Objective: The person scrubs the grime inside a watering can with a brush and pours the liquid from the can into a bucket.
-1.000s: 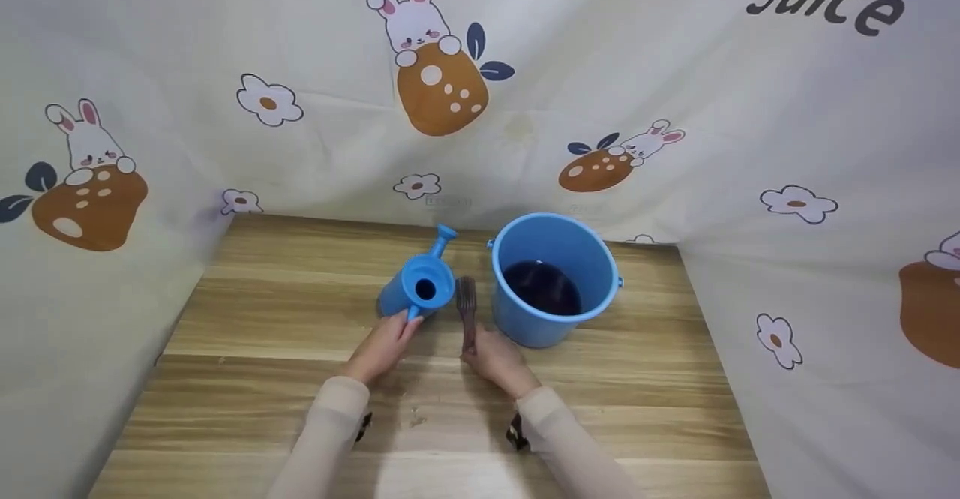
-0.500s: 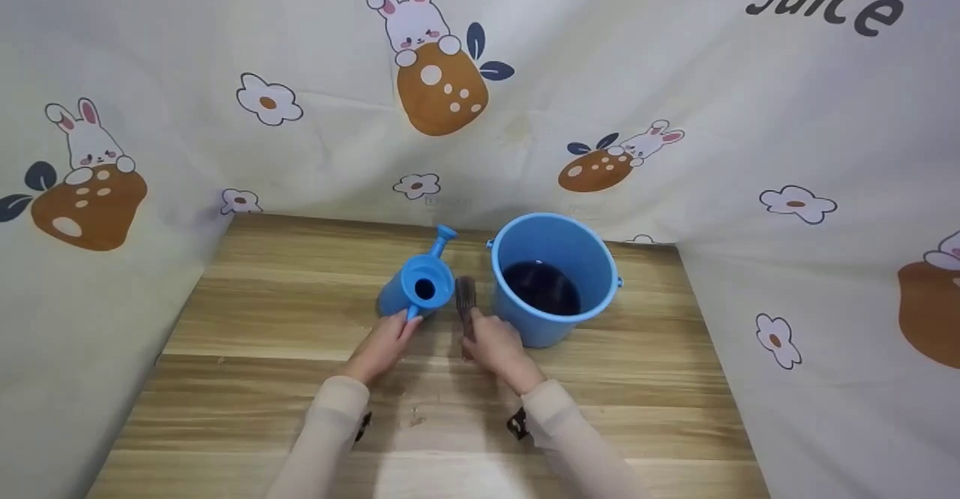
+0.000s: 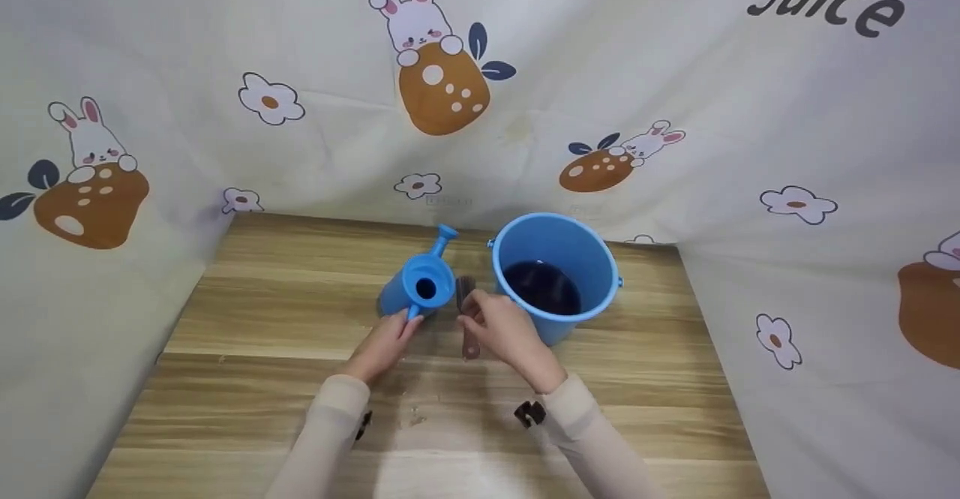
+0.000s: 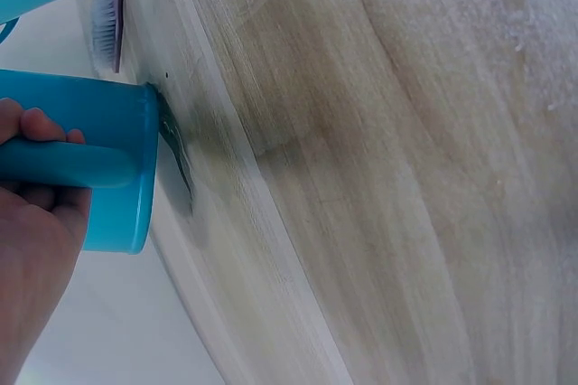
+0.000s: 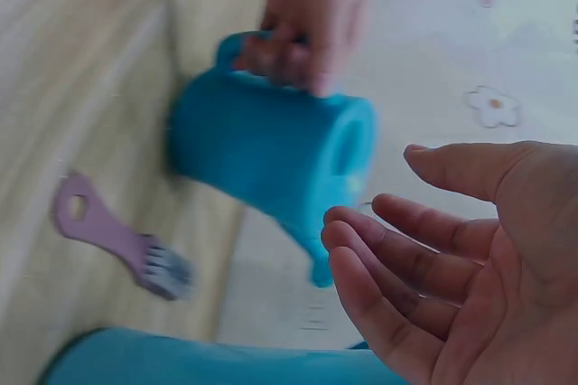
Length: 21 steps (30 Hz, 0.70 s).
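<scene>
My left hand [image 3: 385, 345] grips the handle of a blue watering can [image 3: 397, 296], which stands upright on the table with its spout towards the back wall. The same grip round the handle [image 4: 68, 164] shows in the left wrist view. To the right of the can, a brush with a mauve handle [image 5: 99, 222] and pale bristles [image 5: 167, 272] lies on the table. My right hand [image 3: 506, 330] is above the brush, partly covering it in the head view. In the right wrist view the fingers [image 5: 415, 290] are loosely bent, with nothing between them and the thumb.
A blue bucket [image 3: 525, 326] holding dark liquid stands just right of the brush, close to my right hand. Patterned cloth [image 3: 330, 154] walls off the back and both sides of the wooden table [image 3: 285, 311]. Wet spots [image 3: 416, 416] show near the front.
My right hand has let go of the brush and moved up and away, leaving it lying on the table. The left hand and watering can have stayed where they were.
</scene>
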Motion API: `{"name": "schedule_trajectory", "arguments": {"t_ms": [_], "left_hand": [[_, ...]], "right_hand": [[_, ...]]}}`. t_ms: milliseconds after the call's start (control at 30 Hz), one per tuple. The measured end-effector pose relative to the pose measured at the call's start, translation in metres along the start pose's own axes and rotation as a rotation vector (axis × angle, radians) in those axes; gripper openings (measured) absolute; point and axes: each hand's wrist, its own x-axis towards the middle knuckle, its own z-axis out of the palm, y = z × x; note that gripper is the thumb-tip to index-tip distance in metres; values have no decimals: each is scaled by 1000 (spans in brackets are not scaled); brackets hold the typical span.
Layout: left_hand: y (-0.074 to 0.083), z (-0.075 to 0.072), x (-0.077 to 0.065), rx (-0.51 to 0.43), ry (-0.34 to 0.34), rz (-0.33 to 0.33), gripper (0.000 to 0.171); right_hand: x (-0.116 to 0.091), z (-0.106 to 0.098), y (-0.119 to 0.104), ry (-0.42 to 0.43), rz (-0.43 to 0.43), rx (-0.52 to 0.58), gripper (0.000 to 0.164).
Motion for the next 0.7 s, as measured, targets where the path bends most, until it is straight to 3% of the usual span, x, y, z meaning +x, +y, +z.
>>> {"name": "schedule_trajectory", "arguments": {"t_ms": [200, 400, 700], "left_hand": [[-1, 0, 1, -5, -3, 16, 28], [0, -1, 1, 52, 32, 74, 28], [1, 0, 0, 16, 7, 39, 26]], "right_hand": [[-2, -31, -9, 38, -31, 38, 20], [2, -58, -5, 139, -45, -9, 21], [5, -90, 24, 208, 54, 14, 21]]}}
